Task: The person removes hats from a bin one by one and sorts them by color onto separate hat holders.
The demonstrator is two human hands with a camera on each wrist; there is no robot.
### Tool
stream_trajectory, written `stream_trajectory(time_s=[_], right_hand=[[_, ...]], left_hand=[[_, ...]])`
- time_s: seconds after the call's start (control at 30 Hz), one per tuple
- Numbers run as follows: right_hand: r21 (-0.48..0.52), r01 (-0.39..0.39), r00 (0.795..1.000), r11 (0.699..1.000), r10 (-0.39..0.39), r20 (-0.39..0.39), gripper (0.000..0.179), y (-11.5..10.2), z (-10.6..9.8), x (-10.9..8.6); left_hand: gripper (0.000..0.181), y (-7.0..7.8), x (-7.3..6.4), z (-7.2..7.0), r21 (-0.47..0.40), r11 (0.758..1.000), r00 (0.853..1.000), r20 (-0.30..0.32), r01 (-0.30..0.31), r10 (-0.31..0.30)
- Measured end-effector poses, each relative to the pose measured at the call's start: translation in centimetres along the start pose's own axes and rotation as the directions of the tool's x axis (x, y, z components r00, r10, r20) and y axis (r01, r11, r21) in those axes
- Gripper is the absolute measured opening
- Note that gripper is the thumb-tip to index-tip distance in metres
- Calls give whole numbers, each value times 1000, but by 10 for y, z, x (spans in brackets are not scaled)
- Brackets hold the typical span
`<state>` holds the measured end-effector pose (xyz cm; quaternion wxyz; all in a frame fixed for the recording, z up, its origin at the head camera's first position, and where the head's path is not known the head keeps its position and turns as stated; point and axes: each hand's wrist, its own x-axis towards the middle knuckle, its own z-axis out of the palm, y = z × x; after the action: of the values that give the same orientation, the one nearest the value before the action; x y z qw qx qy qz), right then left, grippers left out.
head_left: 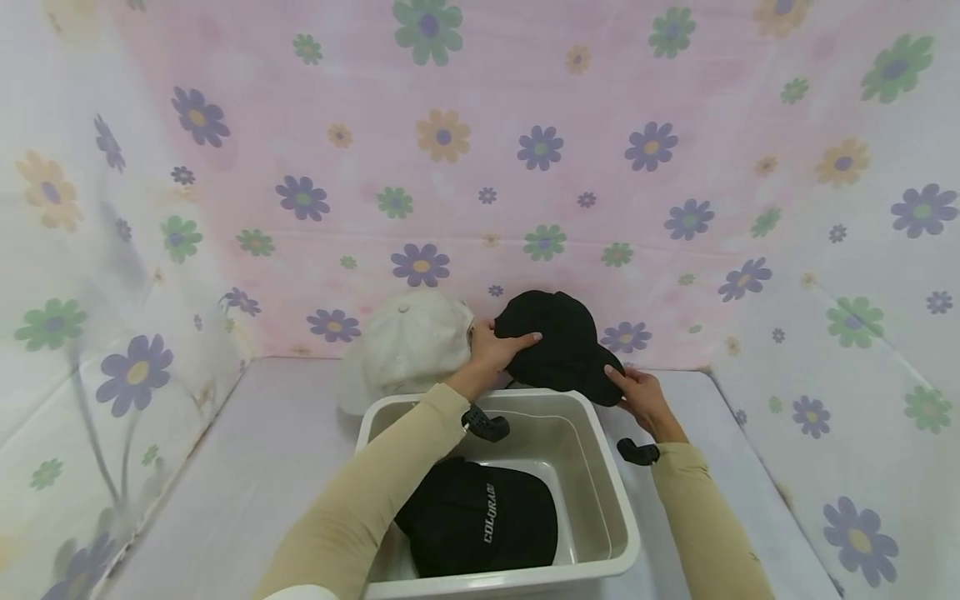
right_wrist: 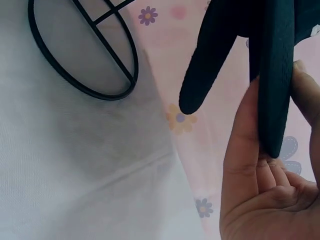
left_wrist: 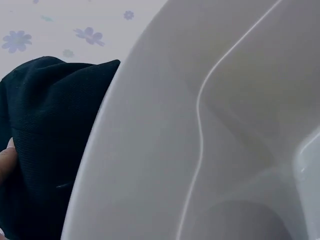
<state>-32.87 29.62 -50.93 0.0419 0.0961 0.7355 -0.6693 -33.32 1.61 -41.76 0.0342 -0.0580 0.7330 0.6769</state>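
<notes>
A plain black baseball cap (head_left: 555,337) is held up behind the bin, its brim toward the right. My left hand (head_left: 495,346) grips the crown's left side, thumb across the front; in the left wrist view just a fingertip shows against the dark cloth (left_wrist: 55,115). At the other end, my right hand (head_left: 645,396) pinches the brim (right_wrist: 276,75) between thumb and fingers. Below my left forearm, a second black cap (head_left: 517,521) with "COLORADO"-like lettering lies in the pale plastic bin (head_left: 630,533). A white cap (head_left: 412,342) sits behind the bin, left of my left hand.
The white-covered table (head_left: 277,450) meets flowered cloth walls (head_left: 480,200) at the back and both sides. In the right wrist view, a black wire oval with a crossbar (right_wrist: 114,51) appears over the white cloth.
</notes>
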Motion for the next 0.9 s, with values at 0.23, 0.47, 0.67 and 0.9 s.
stream_trajectory(time_s=[0.23, 0.47, 0.67, 0.9], right_hand=[[12, 60, 994, 998, -58, -93, 62, -3, 4, -2], [-19, 31, 992, 999, -33, -121, 69, 0, 5, -2], [-76, 7, 997, 997, -13, -80, 72, 2, 2, -6], [-409, -1, 998, 913, 27, 58, 85, -21, -6, -26]], left_hand=[[79, -4, 2, 4, 29, 997, 995, -65, -78, 80], [69, -6, 1, 8, 60, 987, 982, -102, -151, 156], [74, -6, 0, 8, 89, 985, 984, -94, -145, 153], [97, 14, -15, -2, 311, 946, 996, 43, -92, 83]])
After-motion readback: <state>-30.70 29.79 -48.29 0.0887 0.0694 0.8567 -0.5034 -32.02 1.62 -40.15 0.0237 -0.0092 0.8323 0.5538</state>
